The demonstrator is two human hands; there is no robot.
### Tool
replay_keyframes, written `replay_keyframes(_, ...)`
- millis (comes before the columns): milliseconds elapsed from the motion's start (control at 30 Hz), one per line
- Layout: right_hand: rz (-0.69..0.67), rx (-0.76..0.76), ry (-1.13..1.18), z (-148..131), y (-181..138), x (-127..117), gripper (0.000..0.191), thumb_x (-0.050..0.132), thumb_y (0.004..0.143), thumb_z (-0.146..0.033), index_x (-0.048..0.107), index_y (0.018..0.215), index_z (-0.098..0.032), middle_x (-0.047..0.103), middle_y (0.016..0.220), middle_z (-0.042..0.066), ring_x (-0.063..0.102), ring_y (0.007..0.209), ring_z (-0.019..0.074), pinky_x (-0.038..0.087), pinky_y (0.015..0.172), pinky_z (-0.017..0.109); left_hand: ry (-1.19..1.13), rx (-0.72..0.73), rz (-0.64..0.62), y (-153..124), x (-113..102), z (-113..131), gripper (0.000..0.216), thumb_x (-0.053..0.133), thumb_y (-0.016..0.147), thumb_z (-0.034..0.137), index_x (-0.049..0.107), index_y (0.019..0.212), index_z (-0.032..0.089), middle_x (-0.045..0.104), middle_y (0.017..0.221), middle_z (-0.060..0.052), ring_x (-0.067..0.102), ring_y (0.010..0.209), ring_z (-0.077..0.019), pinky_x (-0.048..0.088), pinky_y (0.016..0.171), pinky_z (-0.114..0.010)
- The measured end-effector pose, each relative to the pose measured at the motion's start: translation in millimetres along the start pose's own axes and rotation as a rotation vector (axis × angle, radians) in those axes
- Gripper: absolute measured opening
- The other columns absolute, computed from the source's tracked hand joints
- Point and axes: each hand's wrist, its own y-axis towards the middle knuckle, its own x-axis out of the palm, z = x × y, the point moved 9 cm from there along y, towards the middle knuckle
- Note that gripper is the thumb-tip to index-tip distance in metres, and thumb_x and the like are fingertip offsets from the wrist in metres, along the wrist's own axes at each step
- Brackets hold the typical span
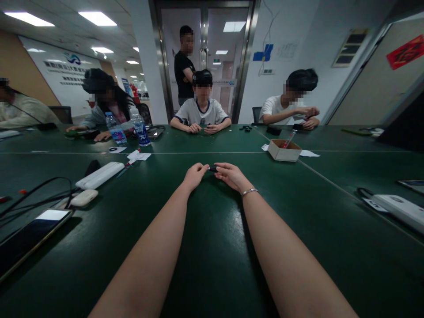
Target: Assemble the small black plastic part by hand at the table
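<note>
Both my arms stretch out over the dark green table (212,247). My left hand (194,175) and my right hand (232,175) meet in the middle, fingers pinched on the two ends of a small black object (213,168) held just above the tabletop. It is too small to name. A thin silver bracelet (249,191) circles my right wrist.
A white power strip (99,175), a white case (84,198), black cables (39,194) and a phone (29,236) lie left. A small cardboard box (284,150) stands ahead right, water bottles (141,129) ahead left. Several people sit across; one stands by the glass door.
</note>
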Motion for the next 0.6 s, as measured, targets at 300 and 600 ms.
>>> replay_keyframes(300,0.027,-0.009,-0.033,0,1,0,0.013,0.075,0.077,-0.003,0.068,0.083,-0.012,0.066,0.066,0.003,0.062,0.054,0.0103,0.056,0.053,0.018,-0.111,0.129,0.003,1,3,8,0.018,0.066,0.072,0.009,0.056,0.085,0.017,0.060,0.084,-0.001,0.056,0.073,-0.0119,0.045,0.072,-0.025)
replay_keyframes(600,0.064,-0.018,-0.001,0,0,1,0.012,0.069,0.080,0.002,0.067,0.080,-0.010,0.066,0.065,0.004,0.062,0.053,0.0105,0.054,0.053,0.019,-0.130,-0.032,-0.025,3,9,-3,0.021,0.043,0.094,0.032,0.055,0.104,0.017,0.057,0.066,0.000,0.053,0.057,-0.0115,0.040,0.056,-0.022)
